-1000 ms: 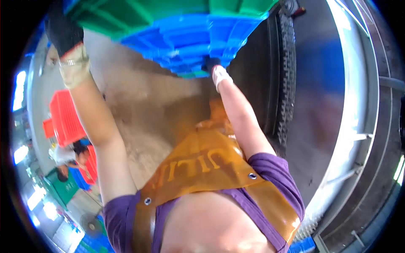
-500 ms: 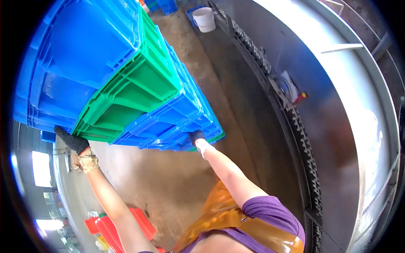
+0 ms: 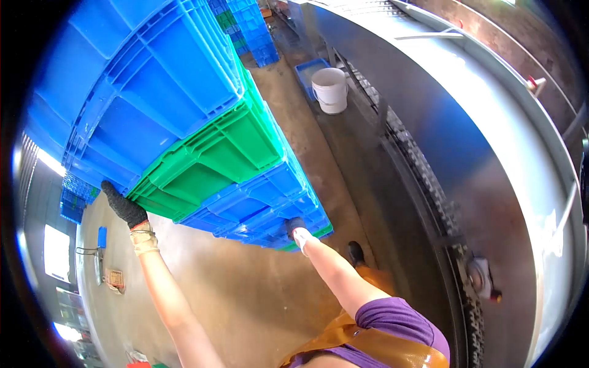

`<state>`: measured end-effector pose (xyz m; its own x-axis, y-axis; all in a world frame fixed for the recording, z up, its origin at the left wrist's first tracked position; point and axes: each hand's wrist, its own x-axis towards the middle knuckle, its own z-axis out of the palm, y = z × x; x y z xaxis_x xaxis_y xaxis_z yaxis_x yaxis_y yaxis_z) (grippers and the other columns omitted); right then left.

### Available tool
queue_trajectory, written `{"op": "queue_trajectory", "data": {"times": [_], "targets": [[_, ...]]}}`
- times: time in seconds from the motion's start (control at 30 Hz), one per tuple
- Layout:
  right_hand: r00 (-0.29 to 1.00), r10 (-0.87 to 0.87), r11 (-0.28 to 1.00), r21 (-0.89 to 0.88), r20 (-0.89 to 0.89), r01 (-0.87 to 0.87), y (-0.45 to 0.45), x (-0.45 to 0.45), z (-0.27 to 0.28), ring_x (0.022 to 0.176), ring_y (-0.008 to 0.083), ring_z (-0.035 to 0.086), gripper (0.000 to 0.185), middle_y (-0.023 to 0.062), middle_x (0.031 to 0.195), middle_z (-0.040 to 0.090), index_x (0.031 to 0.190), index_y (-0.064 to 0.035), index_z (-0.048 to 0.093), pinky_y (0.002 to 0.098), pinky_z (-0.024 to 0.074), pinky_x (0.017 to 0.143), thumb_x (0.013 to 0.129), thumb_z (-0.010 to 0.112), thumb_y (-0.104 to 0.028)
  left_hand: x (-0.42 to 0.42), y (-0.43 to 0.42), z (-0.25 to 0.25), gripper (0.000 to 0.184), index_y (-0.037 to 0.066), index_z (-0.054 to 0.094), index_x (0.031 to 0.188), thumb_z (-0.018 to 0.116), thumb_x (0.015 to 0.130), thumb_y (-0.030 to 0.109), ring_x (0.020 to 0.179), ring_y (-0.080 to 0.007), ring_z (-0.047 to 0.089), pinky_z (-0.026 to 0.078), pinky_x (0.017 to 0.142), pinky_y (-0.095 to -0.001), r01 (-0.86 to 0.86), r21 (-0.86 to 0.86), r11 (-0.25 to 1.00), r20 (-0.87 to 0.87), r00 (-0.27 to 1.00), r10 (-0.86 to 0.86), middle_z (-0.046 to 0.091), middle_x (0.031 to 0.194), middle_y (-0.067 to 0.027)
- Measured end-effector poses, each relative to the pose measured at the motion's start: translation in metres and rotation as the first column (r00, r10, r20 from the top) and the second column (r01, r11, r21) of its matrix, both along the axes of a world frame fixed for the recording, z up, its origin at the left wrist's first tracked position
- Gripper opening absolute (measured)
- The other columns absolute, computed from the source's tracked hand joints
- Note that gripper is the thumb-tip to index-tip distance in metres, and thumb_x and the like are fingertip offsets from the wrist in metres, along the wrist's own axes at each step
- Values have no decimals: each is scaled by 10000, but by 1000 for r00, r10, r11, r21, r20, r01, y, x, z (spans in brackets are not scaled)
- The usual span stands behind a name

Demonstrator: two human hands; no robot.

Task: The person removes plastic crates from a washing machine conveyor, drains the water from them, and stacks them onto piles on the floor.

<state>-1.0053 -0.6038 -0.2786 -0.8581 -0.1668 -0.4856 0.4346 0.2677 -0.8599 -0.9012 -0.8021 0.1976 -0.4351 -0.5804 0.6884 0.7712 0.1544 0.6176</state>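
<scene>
A tall stack of blue crates (image 3: 165, 80) with a green crate (image 3: 215, 161) among them fills the upper left of the head view. My left hand (image 3: 124, 206), in a dark glove with a pale cuff, presses against the stack's near left edge beside the green crate; its fingertips are partly hidden. Lower down, my right hand (image 3: 296, 227), also gloved, is at the near face of the lower blue crates (image 3: 264, 211), its fingers hidden against them.
A long metal machine (image 3: 429, 104) with a chain-like strip runs along the right. A white bucket (image 3: 330, 91) stands beside a blue tray (image 3: 307, 75). More stacked crates (image 3: 254, 34) are at the top; a wall with windows is left.
The view has swung round from a second ago, and the stack now shows more fully at left. The bucket and far crates have come further into view. Both hands remain at the stack.
</scene>
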Motion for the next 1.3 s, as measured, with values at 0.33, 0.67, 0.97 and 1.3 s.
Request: {"op": "queue_trajectory", "data": {"times": [0.33,0.67,0.97,1.3], "targets": [[925,-69,995,35,-374,89,-55,-2,-106,1020,288,548,362,115,1178,542,1142,-104,550,351,451,848,828,467,-264,-2,-13,-23,627,48,276,1344,355,904,487,1206,-277,355,266,1031,-408,-17,-37,999,66,998,20,325,1363,-107],[933,179,902,431,-312,-29,-36,-7,-150,1097,178,504,338,7,1207,534,1178,-140,528,294,393,918,859,454,-223,11,1,-29,610,-5,323,1307,389,909,452,1145,-250,414,305,1002,-390,-100,-89,991,51,993,105,385,1310,-114],[676,386,745,644,-627,172,-39,-9,-165,924,241,604,250,89,1083,601,1011,-143,618,321,478,801,830,456,-203,1,-2,-41,626,-9,338,1301,389,904,472,1132,-241,427,327,988,-368,77,-16,997,10,997,-76,405,1296,-105],[954,-58,984,143,-293,104,-23,33,-110,966,355,546,276,148,1071,585,1039,-111,593,412,461,768,846,423,-211,-4,-9,-55,643,3,325,1309,383,898,494,1135,-237,428,337,984,-370,133,15,991,53,990,-134,392,1306,-106]]}}
